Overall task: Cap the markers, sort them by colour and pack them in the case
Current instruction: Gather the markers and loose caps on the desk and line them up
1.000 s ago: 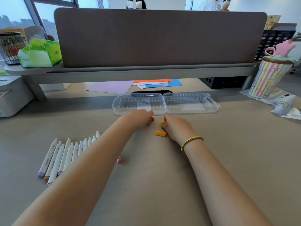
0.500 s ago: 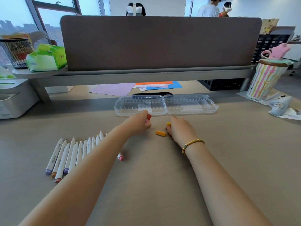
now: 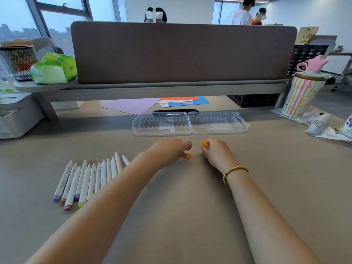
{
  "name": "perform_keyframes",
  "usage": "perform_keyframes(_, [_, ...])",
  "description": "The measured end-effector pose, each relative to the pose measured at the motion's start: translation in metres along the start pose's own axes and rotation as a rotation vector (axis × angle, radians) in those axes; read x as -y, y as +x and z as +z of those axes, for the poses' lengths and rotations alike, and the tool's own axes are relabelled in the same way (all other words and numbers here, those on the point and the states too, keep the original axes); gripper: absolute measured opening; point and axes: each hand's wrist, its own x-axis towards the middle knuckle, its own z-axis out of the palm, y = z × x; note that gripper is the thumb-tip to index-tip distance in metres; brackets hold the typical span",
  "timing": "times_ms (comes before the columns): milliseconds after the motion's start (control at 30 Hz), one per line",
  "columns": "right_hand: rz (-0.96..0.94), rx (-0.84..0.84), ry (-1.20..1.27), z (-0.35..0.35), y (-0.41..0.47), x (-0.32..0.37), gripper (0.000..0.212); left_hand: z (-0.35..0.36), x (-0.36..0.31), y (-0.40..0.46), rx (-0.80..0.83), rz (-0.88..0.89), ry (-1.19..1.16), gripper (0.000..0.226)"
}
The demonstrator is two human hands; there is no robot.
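Observation:
Several white markers (image 3: 89,180) lie side by side on the desk at the left, their coloured ends toward me and their tips bare. The clear plastic case (image 3: 190,130) lies open and empty farther back in the middle. My left hand (image 3: 169,152) reaches down in front of the case, and its curled fingertips pinch a small orange cap (image 3: 188,156) that sits on the desk. Just to the right, my right hand (image 3: 216,152) holds a yellow cap (image 3: 203,143) in its fingertips, with a bit of purple showing under the fingers.
Coloured paper sheets (image 3: 133,105) and a black phone (image 3: 175,111) lie behind the case under a grey shelf (image 3: 162,88). A striped cup (image 3: 301,96) stands at the right, a white box (image 3: 15,119) at the left. People stand beyond the divider.
My left hand, which held a red cap, has moved right and down onto the orange cap on the desk. My right hand has stayed close by with the yellow cap.

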Motion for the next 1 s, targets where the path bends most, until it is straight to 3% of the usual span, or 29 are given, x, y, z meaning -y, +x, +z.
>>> perform_keyframes(133, [0.025, -0.096, 0.19, -0.004, -0.003, -0.007, 0.022, 0.002, 0.004, 0.001, 0.064, -0.018, 0.023, 0.045])
perform_keyframes(267, [0.174, -0.06, 0.231, -0.014, 0.0, -0.016, 0.024, 0.003, 0.001, 0.002, 0.145, -0.038, 0.07, 0.039])
perform_keyframes(400, [0.246, 0.057, 0.135, -0.01, 0.001, -0.007, 0.029, -0.003, -0.012, 0.009, 0.139, -0.053, 0.181, 0.022])
perform_keyframes(600, [0.171, 0.097, -0.118, -0.004, 0.001, 0.016, 0.017, -0.003, -0.012, 0.011, 0.204, -0.142, 0.188, 0.026])
perform_keyframes(700, [0.132, 0.18, -0.213, -0.004, 0.0, 0.029, 0.023, -0.006, -0.003, 0.005, 0.24, -0.201, 0.135, 0.026])
perform_keyframes(833, [0.121, 0.196, -0.263, 0.002, -0.002, 0.037, 0.033, -0.009, 0.006, -0.008, 0.184, -0.24, -0.044, 0.026])
perform_keyframes(1000, [0.174, 0.105, -0.282, 0.013, -0.009, 0.044, 0.031, -0.017, 0.047, -0.029, -0.015, -0.314, -0.207, 0.009])
